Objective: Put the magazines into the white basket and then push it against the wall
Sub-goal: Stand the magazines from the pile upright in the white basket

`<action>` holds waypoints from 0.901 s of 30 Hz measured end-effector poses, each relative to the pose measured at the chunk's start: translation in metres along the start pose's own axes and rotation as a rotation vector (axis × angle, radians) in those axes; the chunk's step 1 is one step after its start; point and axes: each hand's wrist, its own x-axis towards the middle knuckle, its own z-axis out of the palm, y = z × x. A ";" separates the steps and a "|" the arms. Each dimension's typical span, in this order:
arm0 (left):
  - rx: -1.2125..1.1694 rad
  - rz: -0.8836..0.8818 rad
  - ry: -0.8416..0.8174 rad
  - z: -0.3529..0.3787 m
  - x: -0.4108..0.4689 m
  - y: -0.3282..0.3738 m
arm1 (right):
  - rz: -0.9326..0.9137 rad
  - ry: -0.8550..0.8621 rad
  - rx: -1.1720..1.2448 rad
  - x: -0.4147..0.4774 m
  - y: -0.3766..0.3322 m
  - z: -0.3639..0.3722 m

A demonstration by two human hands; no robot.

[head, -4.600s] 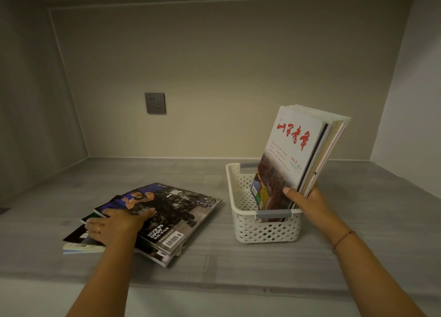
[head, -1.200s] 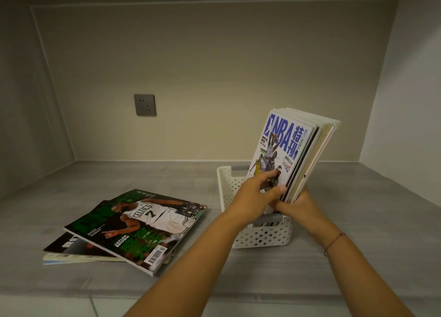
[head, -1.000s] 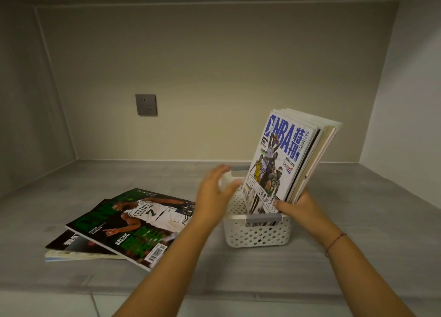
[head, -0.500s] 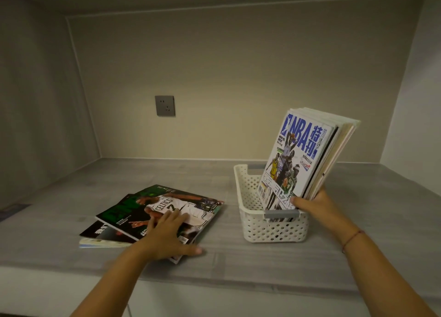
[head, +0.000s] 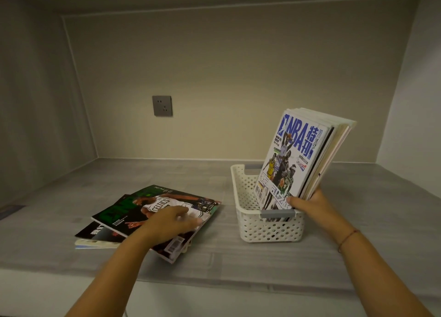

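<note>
1. The left grip point(head: 171, 223) was over at the basket about a second ago, seating the blue-titled issue. It has now come back and lies on the near right corner of the green magazine point(head: 133, 211).
2. The fingers of the left grip are spread across the cover and blurred. That near corner looks slightly raised off the worktop point(head: 358, 257), but I cannot tell whether the thumb has got under the edge or the hand only presses on top.
3. The right grip point(head: 310, 203) has not let go. Its thumb is on the front cover and its fingers are behind, pinching the standing magazines point(head: 293, 159) near their lower edge and keeping them leaning back to its far side.
4. The standing magazines have their feet inside the white basket point(head: 269, 230), which sits directly under and just in front of the right grip.
5. Since a few seconds ago the bundle has gained one issue and the flat pile has lost one, which is why the green cover is now on top.
6. Under the left grip, at least two more magazines lie beneath the green one, a black magazine point(head: 95, 233) showing to its left.
7. My judgement is that loading is partly done, with roughly three issues left.
8. The wall point(head: 238, 78) is well beyond both grips and the basket is apart from it, so the push is not yet begun.
</note>
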 end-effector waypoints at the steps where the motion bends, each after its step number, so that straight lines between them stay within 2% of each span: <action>1: -0.061 -0.020 0.033 0.003 0.000 -0.006 | -0.001 -0.001 -0.004 0.000 0.000 0.000; 3: -0.019 -0.155 0.256 0.004 0.004 -0.025 | -0.006 -0.005 -0.007 0.000 0.000 -0.001; 5: 0.132 -0.418 0.497 0.001 0.006 -0.052 | -0.004 -0.003 -0.006 0.000 0.001 -0.001; 7: 0.092 -0.642 0.572 -0.004 0.002 -0.075 | -0.003 0.003 -0.001 0.000 0.002 -0.002; 10: -0.016 -0.765 0.613 -0.015 0.001 -0.099 | 0.001 0.002 -0.012 0.000 0.002 -0.002; 14: -0.003 -0.739 0.674 -0.020 0.003 -0.110 | 0.001 0.022 -0.025 -0.001 0.001 0.000; 18: -0.020 -0.553 0.846 -0.016 0.004 -0.110 | 0.001 0.032 -0.041 0.000 0.001 0.000; 21: 0.006 -0.469 0.916 -0.015 0.004 -0.103 | -0.003 0.023 -0.033 -0.001 0.001 -0.001; 24: -0.013 -0.502 0.891 -0.015 0.006 -0.099 | -0.004 0.010 -0.028 -0.001 0.000 -0.001; 27: -0.187 -0.524 0.848 -0.014 0.007 -0.090 | -0.004 0.004 -0.014 0.000 0.001 -0.001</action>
